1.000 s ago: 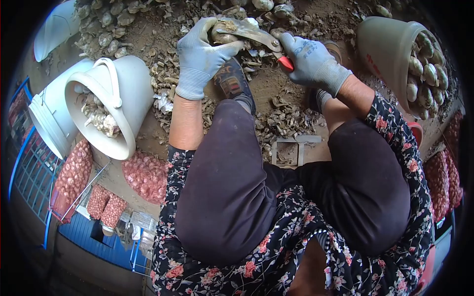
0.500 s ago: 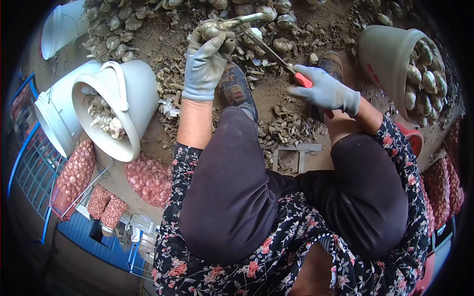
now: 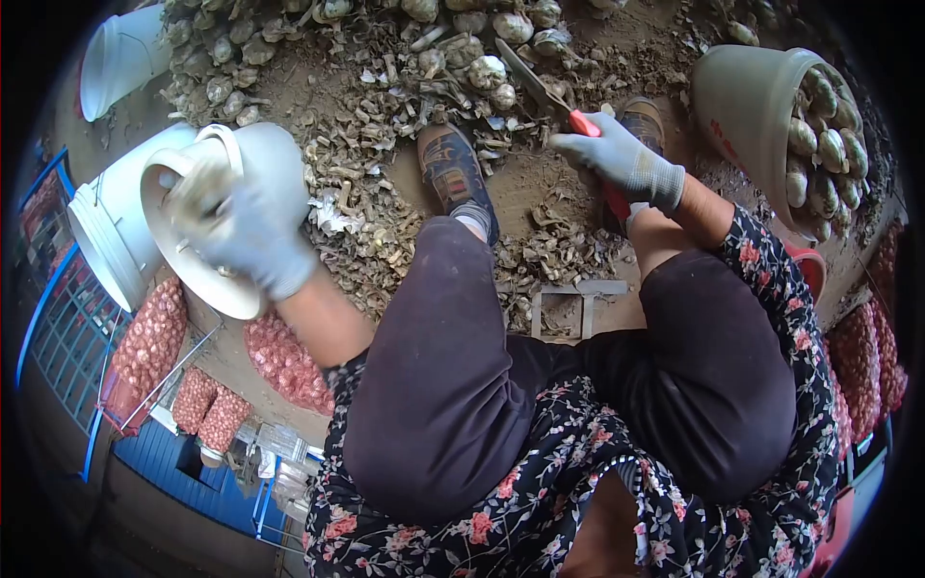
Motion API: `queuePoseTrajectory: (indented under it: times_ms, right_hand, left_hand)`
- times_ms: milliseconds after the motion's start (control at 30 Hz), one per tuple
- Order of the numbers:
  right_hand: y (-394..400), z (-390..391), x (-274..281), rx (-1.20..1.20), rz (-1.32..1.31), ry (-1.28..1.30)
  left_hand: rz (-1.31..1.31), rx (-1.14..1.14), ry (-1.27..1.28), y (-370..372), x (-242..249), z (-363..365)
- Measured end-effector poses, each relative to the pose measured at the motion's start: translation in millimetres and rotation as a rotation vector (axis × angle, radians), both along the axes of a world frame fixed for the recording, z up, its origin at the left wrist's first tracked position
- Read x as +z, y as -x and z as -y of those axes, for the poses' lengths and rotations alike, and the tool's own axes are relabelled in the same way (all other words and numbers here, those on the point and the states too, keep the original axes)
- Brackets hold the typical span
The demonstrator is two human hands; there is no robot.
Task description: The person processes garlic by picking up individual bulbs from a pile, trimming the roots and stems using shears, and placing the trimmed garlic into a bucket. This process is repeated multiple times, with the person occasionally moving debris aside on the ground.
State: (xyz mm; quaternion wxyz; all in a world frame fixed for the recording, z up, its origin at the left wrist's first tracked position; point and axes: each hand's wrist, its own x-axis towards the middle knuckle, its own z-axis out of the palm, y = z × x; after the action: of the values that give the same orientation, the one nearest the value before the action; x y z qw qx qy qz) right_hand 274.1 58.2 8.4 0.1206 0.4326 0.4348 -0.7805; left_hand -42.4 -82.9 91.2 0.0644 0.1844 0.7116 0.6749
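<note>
My left hand [image 3: 252, 236], in a grey-white work glove, reaches into the mouth of a tilted white bucket [image 3: 279, 173] on the left. Its fingers are smeared by motion, and a pale blur at them does not show whether a garlic bulb is held. In my gloved right hand [image 3: 621, 162] are shears with red handles [image 3: 584, 123], closed in the grip, their dark blades [image 3: 525, 72] pointing up and left over the garlic pile. Whole garlic bulbs [image 3: 487, 72] lie just beyond the blades.
At the right, a tilted bucket [image 3: 747, 116] holds several garlic bulbs. Cut stems and husks [image 3: 361, 188] litter the ground around my shoes [image 3: 451, 169]. Another white bucket [image 3: 106, 241] and red net sacks [image 3: 149, 332] of garlic stand at the left.
My left hand has swung left and down from the pile, where it held a garlic bulb by the shears, to the white bucket. The right hand and shears shifted only slightly.
</note>
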Motion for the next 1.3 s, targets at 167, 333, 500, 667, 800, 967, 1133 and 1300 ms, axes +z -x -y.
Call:
queuePoseTrajectory:
  times_ms: [167, 333, 500, 667, 800, 967, 1133, 1300]
  right_hand:
    - [-3, 1, -12, 0.085, 0.023, -0.021]
    - [5, -5, -6, 0.113, 0.073, -0.09]
    - [2, -9, -9, 0.279, 0.137, -0.371]
    - [3, -15, -8, 0.521, 0.17, -0.794]
    - [6, -18, -10, 0.529, 0.256, -0.748]
    - [1, -11, -21, 0.519, 0.247, -0.707]
    - [7, -17, -31, 0.471, 0.269, -0.726]
    - [23, -22, -21, 0.448, 0.194, -0.827]
  left_hand:
    - [-1.365, 0.277, 1.409, 28, 31, 25]
    - [-0.656, -0.523, 0.768, -17, -86, -109]
    - [-0.675, -0.666, 1.136, -26, -194, -164]
    - [-0.167, -0.668, 0.749, -19, -182, -130]
    - [-0.284, -0.596, 0.901, -27, -183, -116]
    - [-0.308, -0.59, 1.096, -31, -179, -154]
    - [-0.09, -0.606, 0.931, -25, -176, -148]
    - [0.054, -0.663, 0.798, -63, -127, -120]
